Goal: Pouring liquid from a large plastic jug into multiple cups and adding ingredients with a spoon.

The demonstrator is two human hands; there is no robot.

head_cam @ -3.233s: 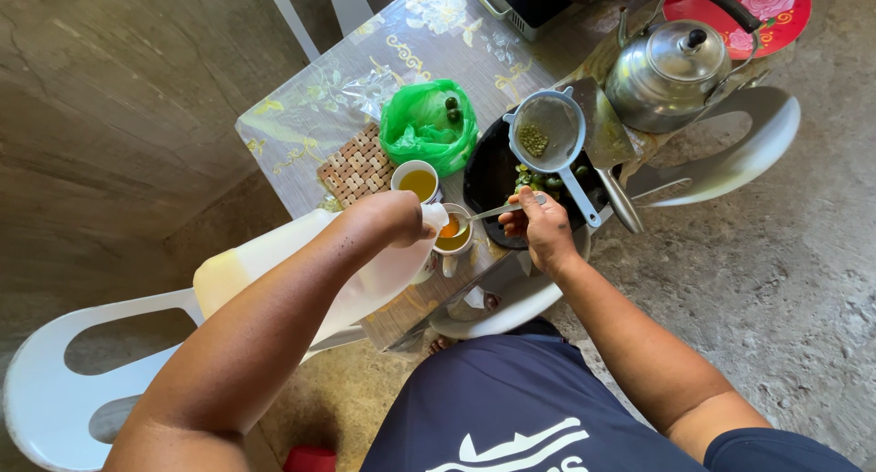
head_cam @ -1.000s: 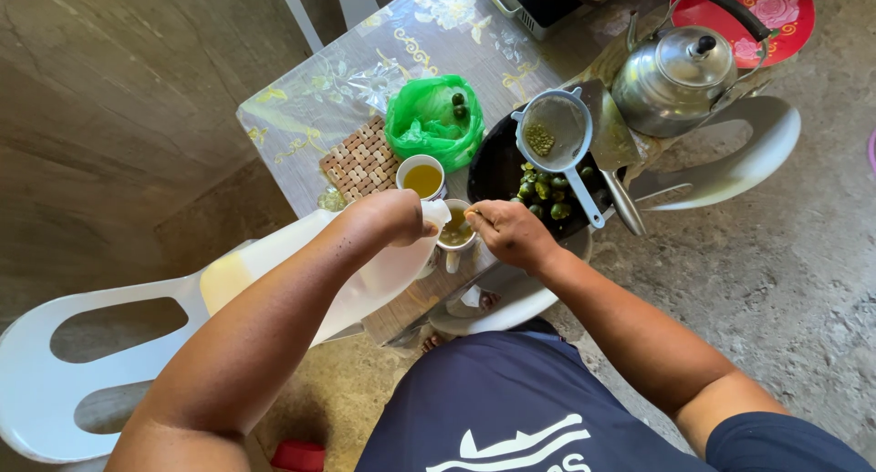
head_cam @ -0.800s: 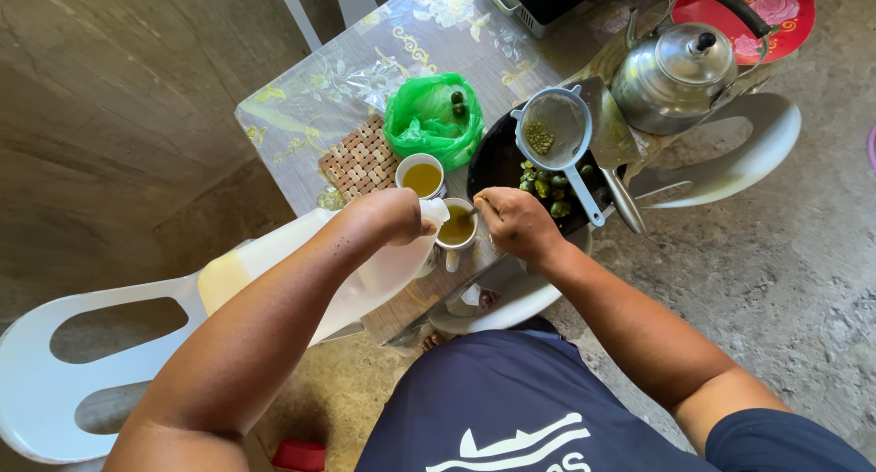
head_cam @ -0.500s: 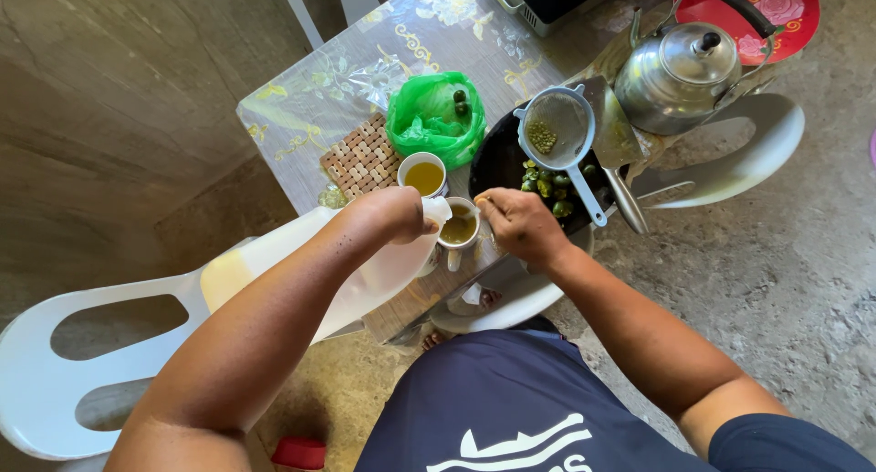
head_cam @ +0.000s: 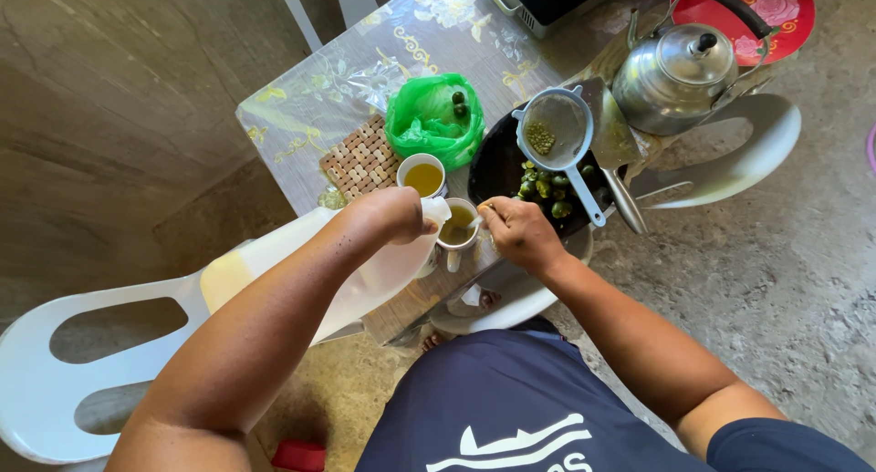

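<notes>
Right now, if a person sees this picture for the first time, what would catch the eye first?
Probably the two hands meeting over a white mug at the table's near edge: the left hand tilts a large white jug to it, and the right hand holds a spoon in its yellowish liquid. Next come the bright green plastic bag behind the mugs and the shiny metal kettle at the upper right.

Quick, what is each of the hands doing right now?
Left hand: closed around the neck of the tilted white jug.
Right hand: closed on a spoon dipped in the near cup.
</notes>
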